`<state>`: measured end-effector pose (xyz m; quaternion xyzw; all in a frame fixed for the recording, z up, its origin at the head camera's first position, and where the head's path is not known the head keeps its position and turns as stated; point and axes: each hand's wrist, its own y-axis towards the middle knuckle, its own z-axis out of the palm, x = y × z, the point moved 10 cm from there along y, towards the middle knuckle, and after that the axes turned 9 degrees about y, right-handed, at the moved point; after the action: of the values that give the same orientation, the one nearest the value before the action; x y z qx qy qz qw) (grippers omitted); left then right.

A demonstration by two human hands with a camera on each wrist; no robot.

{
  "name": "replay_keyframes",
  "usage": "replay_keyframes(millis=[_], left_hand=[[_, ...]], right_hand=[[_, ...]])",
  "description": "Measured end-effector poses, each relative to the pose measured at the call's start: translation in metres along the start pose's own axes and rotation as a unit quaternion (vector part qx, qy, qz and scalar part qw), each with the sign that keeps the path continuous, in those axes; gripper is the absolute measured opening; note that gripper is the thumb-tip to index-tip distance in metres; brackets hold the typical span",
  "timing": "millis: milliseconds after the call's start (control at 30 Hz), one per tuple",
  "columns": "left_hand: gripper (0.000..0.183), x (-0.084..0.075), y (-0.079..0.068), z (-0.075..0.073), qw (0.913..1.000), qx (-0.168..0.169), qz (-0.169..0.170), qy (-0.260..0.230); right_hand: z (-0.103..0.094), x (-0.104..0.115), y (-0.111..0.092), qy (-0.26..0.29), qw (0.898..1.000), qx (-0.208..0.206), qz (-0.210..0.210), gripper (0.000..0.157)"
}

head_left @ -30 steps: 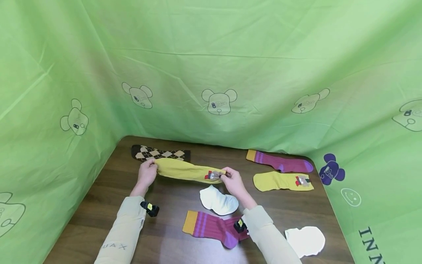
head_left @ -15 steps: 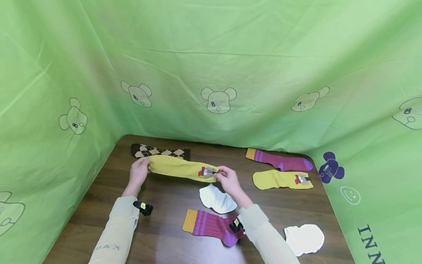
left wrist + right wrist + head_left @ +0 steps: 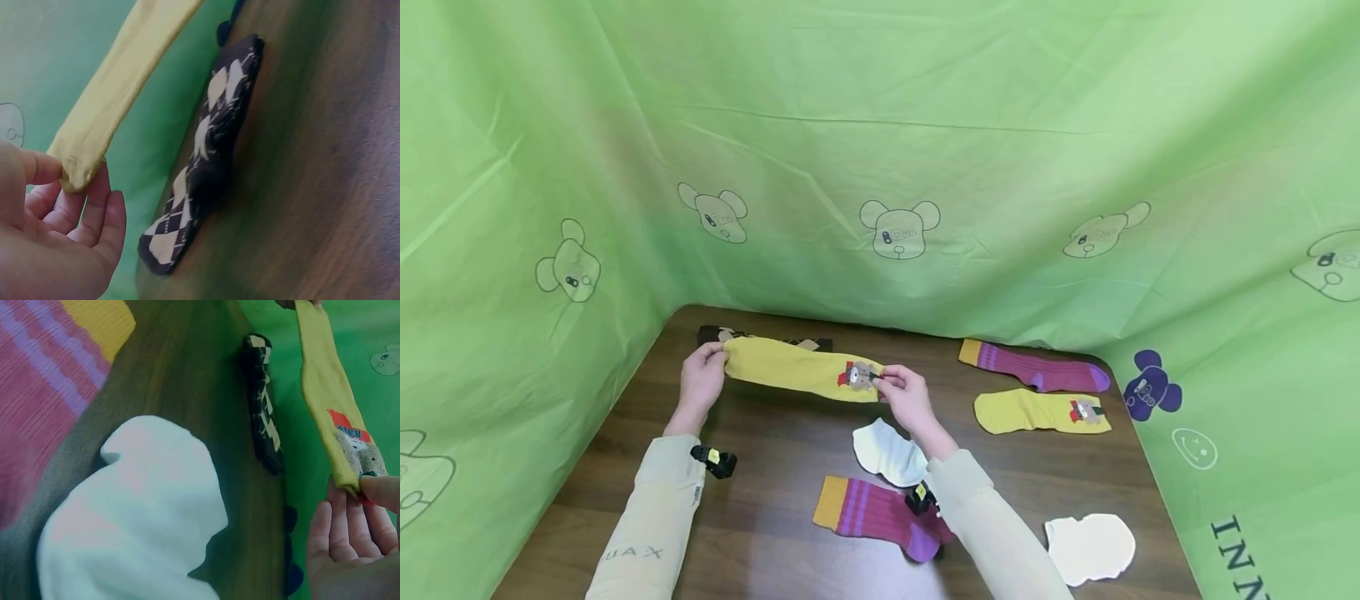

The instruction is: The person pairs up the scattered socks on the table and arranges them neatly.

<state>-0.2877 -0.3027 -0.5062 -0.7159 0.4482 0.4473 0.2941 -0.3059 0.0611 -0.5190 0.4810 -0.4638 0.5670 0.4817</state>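
A yellow sock (image 3: 790, 365) with a bear-face patch is stretched between both hands, held up off the table. My left hand (image 3: 702, 379) pinches its plain toe end between thumb and fingers, as the left wrist view shows with the sock's toe (image 3: 78, 172). At the other end, my right hand (image 3: 912, 402) pinches the cuff beside the bear patch (image 3: 359, 453). Behind the held sock lies a brown argyle sock (image 3: 200, 150), partly covered by it in the head view. A white sock (image 3: 887, 452) lies below my right hand.
A second yellow sock (image 3: 1037, 411) and a purple-and-orange sock (image 3: 1037, 367) lie at the back right. Another purple sock (image 3: 872, 512) is near the front, partly under the right sleeve. A second white sock (image 3: 1090, 548) lies front right. Green curtain (image 3: 895, 150) surrounds the wooden table (image 3: 760, 500).
Both hands have moved left and somewhat toward the back with the yellow sock, which now covers more of the argyle sock. The other socks stay where they were.
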Motion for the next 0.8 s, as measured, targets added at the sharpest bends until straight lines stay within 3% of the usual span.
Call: replay_keyframes(millis=[167,533,800], left_hand=[[0.026,-0.002,0.004,-0.012,0.9999,-0.009,-0.011,0.004],[0.029,-0.001,0.012,-0.042,0.9981,-0.049,-0.036,0.004],[0.029,0.014,0.010,-0.053,0.9964,-0.070,-0.045,0.014]], right_hand=[[0.006,-0.016,0.010,0.009,1.000,-0.016,0.021,0.018],[0.037,-0.015,0.024,-0.007,1.000,0.007,0.016,0.020],[0.060,-0.017,0.010,-0.012,0.999,0.044,0.023,0.019]])
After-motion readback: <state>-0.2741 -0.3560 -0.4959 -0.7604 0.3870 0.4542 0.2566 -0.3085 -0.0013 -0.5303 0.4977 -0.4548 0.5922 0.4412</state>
